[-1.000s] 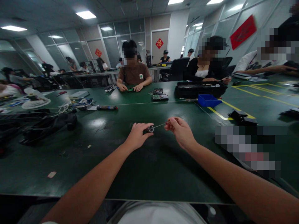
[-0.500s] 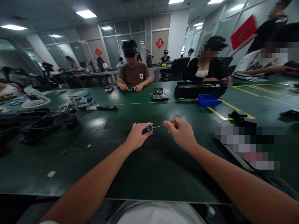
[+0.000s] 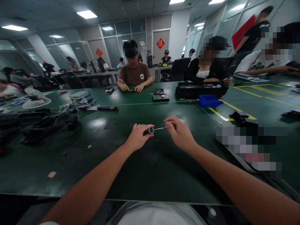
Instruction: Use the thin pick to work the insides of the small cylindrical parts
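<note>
Near the middle of the green table, my left hand (image 3: 138, 136) is wrapped round a short black cylinder (image 3: 151, 130), whose pale-ringed round end faces me and to the right. My right hand (image 3: 180, 132) pinches a screwdriver (image 3: 160, 128) with a thin metal shaft and a red part by the fingertips. Its handle is mostly hidden in the hand. The shaft points left, and its tip meets the end of the cylinder; how deep it sits I cannot tell. Both hands are held over the tabletop.
A blue bin (image 3: 209, 101) and a long black casing (image 3: 202, 90) lie beyond my right hand. Circuit boards (image 3: 160, 97) sit near a co-worker across the table. At left are black plastic parts (image 3: 48, 128) and a pen-like tool (image 3: 107, 107). Black pieces (image 3: 243, 118) lie at right.
The fingers of my right hand have shifted on the screwdriver, with the index finger now straighter and raised. My left hand and the cylinder have hardly moved.
</note>
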`<act>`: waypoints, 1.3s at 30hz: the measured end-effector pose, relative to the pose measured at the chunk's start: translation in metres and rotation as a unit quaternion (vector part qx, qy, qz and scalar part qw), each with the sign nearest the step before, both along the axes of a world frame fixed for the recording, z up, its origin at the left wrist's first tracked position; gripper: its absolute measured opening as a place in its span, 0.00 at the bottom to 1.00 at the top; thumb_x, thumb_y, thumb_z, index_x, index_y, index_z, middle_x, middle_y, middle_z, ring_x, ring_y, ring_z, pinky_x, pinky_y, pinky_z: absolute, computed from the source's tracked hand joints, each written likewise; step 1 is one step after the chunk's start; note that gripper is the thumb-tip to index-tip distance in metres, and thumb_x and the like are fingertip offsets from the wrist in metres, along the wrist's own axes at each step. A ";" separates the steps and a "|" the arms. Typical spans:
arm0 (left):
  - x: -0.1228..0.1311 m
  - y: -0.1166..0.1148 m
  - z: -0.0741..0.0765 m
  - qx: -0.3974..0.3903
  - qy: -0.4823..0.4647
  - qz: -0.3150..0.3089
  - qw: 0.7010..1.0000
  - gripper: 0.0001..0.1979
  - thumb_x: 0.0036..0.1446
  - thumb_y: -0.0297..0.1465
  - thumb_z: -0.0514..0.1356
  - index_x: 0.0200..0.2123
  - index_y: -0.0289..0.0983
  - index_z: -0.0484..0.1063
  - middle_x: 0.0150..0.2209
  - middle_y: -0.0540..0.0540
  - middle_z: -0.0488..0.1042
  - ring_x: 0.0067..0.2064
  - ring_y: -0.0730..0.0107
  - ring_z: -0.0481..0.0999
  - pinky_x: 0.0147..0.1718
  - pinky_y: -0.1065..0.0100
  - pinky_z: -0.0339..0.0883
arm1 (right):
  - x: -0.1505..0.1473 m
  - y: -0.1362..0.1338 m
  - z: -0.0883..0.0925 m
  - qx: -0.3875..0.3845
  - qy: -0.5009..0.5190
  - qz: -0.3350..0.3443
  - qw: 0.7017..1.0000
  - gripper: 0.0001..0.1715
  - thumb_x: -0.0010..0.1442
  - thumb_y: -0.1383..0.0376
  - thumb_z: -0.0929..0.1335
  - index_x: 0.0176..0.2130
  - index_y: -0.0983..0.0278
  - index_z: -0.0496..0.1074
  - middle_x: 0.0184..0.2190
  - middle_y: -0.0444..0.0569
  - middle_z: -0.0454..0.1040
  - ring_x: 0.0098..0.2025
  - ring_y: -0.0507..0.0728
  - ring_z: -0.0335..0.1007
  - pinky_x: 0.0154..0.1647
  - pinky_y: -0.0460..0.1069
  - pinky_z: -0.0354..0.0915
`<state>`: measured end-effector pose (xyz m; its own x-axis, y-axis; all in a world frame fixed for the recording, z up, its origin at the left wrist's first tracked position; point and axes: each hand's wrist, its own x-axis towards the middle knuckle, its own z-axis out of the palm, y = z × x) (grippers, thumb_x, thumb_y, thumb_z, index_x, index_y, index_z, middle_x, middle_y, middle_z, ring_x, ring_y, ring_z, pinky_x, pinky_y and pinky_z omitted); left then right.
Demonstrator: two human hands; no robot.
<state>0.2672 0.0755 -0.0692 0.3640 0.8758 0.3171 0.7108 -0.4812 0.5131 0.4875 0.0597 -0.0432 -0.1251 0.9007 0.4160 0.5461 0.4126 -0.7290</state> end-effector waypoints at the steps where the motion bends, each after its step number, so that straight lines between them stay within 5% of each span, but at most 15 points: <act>1: 0.000 0.000 0.000 -0.001 0.000 -0.001 1.000 0.20 0.60 0.34 0.64 0.56 0.47 0.70 0.50 0.48 0.76 0.53 0.59 0.71 0.63 0.46 0.49 | 0.000 -0.001 0.000 0.006 0.005 0.006 1.000 0.14 0.67 0.58 0.62 0.47 0.61 0.70 0.31 0.47 0.76 0.30 0.57 0.71 0.30 0.51 0.62; 8: 0.000 0.000 0.002 -0.011 0.003 0.000 1.000 0.20 0.60 0.34 0.64 0.55 0.46 0.71 0.48 0.48 0.77 0.51 0.58 0.72 0.63 0.45 0.49 | -0.001 -0.004 -0.004 0.002 0.021 0.015 1.000 0.16 0.69 0.56 0.58 0.44 0.59 0.70 0.29 0.46 0.73 0.31 0.57 0.70 0.32 0.51 0.61; 13: 0.001 -0.001 0.003 -0.010 -0.004 0.010 1.000 0.20 0.61 0.34 0.63 0.56 0.46 0.70 0.50 0.48 0.76 0.52 0.58 0.71 0.62 0.45 0.51 | -0.005 0.002 -0.009 -0.026 0.162 0.006 0.986 0.12 0.63 0.58 0.66 0.44 0.61 0.69 0.34 0.48 0.74 0.35 0.57 0.70 0.37 0.52 0.65; 16: 0.001 -0.002 0.006 0.015 0.000 0.005 1.000 0.20 0.61 0.34 0.62 0.56 0.46 0.69 0.52 0.48 0.75 0.54 0.59 0.71 0.64 0.45 0.48 | -0.005 0.010 -0.012 -0.102 0.322 0.026 0.941 0.12 0.60 0.55 0.69 0.37 0.62 0.71 0.32 0.48 0.74 0.33 0.56 0.70 0.41 0.54 0.68; 19: -0.001 -0.002 0.008 0.044 0.023 -0.017 0.999 0.20 0.62 0.33 0.62 0.57 0.49 0.68 0.54 0.50 0.74 0.57 0.60 0.69 0.66 0.42 0.40 | 0.000 0.019 -0.012 -0.271 0.465 0.055 0.841 0.13 0.59 0.56 0.69 0.29 0.62 0.71 0.22 0.43 0.67 0.24 0.53 0.64 0.40 0.56 0.70; 21: -0.004 -0.001 0.008 0.044 0.031 -0.013 0.998 0.20 0.62 0.33 0.62 0.57 0.50 0.68 0.54 0.49 0.73 0.58 0.60 0.68 0.66 0.41 0.39 | 0.003 0.022 -0.013 -0.282 0.495 0.043 0.821 0.12 0.60 0.59 0.70 0.27 0.62 0.71 0.21 0.43 0.66 0.23 0.52 0.62 0.39 0.55 0.71; 31: -0.002 -0.001 0.007 0.015 0.016 0.002 1.000 0.21 0.61 0.34 0.62 0.58 0.49 0.68 0.51 0.49 0.75 0.55 0.59 0.70 0.65 0.41 0.42 | -0.003 0.019 -0.023 -0.113 0.381 0.040 0.917 0.15 0.60 0.52 0.69 0.36 0.61 0.72 0.30 0.45 0.74 0.31 0.53 0.70 0.36 0.51 0.69; 39: 0.000 -0.002 0.007 0.009 0.016 0.002 1.000 0.21 0.62 0.35 0.62 0.58 0.49 0.68 0.50 0.48 0.75 0.54 0.59 0.70 0.65 0.41 0.41 | -0.002 0.017 -0.024 -0.058 0.316 0.037 0.946 0.14 0.64 0.53 0.66 0.38 0.61 0.71 0.31 0.46 0.74 0.32 0.54 0.71 0.36 0.52 0.68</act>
